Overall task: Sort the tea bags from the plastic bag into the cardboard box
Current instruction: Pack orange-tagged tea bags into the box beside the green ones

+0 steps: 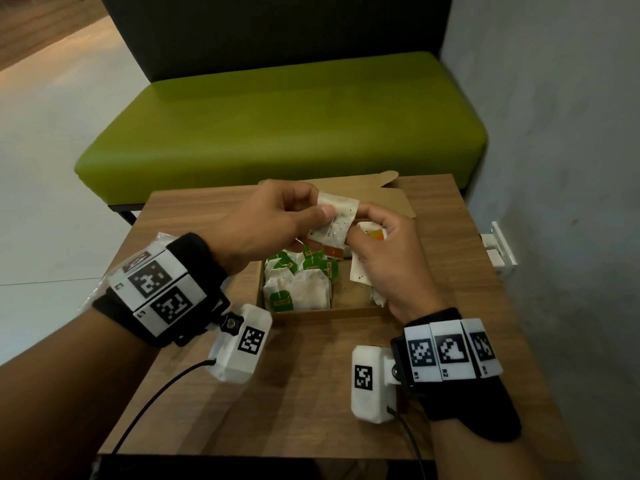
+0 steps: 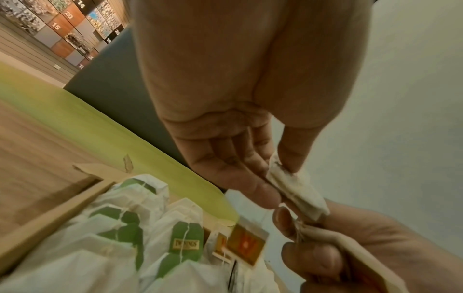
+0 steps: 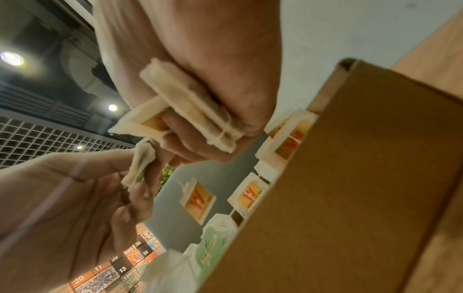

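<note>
Tea bag (image 1: 335,217), white, speckled paper with a thin string, pinched by left hand (image 1: 273,223) and right hand (image 1: 384,258) above the cardboard box (image 1: 325,311).

Plastic bag (image 1: 100,292) mostly hidden behind left wrist

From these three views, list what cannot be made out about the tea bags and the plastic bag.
- Plastic bag: head view, mostly hidden behind the left wrist; contents unseen.
- Tea bag held by both hands: its tag colour is not visible.
- Cardboard box, right compartment: head view, covered by the right hand; count unclear.
- Green tags: left wrist view, print blurred.
</note>
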A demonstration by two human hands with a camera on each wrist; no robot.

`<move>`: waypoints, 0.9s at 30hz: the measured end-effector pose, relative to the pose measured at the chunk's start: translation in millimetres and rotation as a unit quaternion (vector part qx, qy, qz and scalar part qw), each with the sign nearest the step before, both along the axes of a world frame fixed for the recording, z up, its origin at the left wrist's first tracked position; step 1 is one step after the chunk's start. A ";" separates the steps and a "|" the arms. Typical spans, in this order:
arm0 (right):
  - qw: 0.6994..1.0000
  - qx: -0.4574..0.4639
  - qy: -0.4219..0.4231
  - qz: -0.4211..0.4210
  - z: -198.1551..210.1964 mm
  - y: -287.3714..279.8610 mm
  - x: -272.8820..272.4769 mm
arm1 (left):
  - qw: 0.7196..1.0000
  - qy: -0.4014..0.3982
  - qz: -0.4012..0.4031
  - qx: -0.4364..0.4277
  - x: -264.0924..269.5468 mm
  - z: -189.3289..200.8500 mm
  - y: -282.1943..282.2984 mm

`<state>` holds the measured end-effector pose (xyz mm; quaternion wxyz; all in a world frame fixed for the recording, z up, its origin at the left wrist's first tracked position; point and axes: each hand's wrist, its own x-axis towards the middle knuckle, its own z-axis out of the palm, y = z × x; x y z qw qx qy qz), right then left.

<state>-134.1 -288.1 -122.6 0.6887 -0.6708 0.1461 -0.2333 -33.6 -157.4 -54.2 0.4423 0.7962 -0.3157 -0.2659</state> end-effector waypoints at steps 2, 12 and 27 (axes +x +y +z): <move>1.000 -0.012 -0.003 0.003 1.0 0.3 -1.3 | 1.000 -0.015 0.000 -0.011 0.3 -1.9 -0.2; 0.994 -0.010 0.041 0.105 1.2 5.1 -4.6 | 0.994 0.020 0.023 -0.105 3.6 0.2 -2.3; 0.995 -0.001 0.046 0.094 -2.3 5.8 -3.4 | 0.990 0.011 0.066 -0.124 14.1 9.1 -2.2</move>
